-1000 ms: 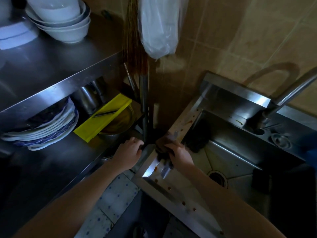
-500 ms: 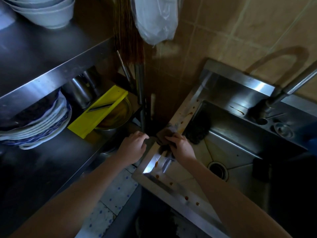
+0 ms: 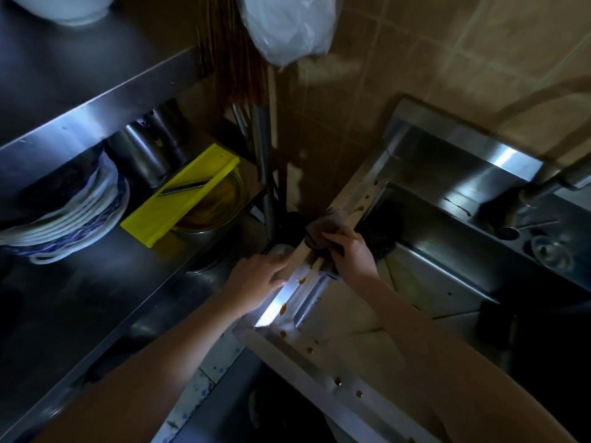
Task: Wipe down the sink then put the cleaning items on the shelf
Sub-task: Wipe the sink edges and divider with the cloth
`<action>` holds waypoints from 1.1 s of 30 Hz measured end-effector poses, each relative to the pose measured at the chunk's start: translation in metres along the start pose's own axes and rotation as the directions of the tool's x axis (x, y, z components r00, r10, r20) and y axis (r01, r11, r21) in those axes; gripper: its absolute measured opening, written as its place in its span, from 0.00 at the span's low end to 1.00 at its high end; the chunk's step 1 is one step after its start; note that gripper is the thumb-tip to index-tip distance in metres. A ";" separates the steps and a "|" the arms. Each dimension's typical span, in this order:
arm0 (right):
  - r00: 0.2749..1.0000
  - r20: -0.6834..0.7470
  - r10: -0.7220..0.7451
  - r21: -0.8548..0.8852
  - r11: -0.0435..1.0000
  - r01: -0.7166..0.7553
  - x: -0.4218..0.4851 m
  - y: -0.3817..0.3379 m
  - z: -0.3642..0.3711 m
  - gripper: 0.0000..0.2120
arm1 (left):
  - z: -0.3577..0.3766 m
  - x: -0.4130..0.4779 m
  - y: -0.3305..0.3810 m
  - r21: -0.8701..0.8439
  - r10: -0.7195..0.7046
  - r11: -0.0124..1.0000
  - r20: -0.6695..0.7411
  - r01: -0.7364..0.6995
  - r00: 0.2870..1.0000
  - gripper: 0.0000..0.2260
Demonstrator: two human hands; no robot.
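Note:
A steel sink (image 3: 425,276) fills the right half, its left rim (image 3: 287,302) dotted with brown drops. My right hand (image 3: 351,251) presses a grey-brown cloth (image 3: 329,223) onto that rim, fingers curled over it. My left hand (image 3: 259,276) rests on the rim's outer left edge, fingers curled over the side. A dark scouring pad (image 3: 380,235) lies inside the basin just behind my right hand. The steel shelf (image 3: 96,302) stands to the left.
On the shelf lie stacked plates (image 3: 70,215), a yellow slicer (image 3: 182,193) across a metal bowl (image 3: 214,212), and steel cups (image 3: 150,151). A broom (image 3: 236,59) and a white plastic bag (image 3: 287,27) hang in the corner. The faucet (image 3: 550,183) rises at right.
My right hand has slid the cloth up the left rim toward the wall. My left hand stays on the rim's edge. The view has tilted down a little.

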State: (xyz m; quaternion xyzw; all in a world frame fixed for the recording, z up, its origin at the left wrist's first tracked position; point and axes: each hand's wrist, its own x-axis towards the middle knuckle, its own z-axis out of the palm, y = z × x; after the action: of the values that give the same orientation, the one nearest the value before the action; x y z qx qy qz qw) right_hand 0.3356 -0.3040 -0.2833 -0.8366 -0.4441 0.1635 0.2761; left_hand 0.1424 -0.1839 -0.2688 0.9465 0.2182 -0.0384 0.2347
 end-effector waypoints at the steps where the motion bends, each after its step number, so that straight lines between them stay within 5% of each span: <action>1: 1.000 -0.003 0.003 0.003 1.000 -0.003 0.003 0.002 -0.002 0.17 | 0.001 0.001 0.001 -0.003 0.000 1.000 -0.008 0.000 1.000 0.25; 25: 0.980 -0.131 0.153 0.002 0.988 -0.154 0.080 0.045 -0.032 0.19 | 0.013 0.076 0.015 0.183 -0.029 0.983 0.026 0.024 0.999 0.22; 33: 0.994 -0.092 0.056 0.016 0.998 -0.055 0.051 0.049 -0.021 0.18 | 0.016 0.085 0.014 0.174 -0.035 0.984 0.056 0.024 0.998 0.22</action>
State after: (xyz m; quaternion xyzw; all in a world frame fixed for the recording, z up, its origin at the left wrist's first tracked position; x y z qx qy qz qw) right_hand 0.4068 -0.2901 -0.2981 -0.8533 -0.4065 0.1353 0.2973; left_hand 0.2258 -0.1683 -0.2918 0.9584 0.2210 -0.0886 0.1574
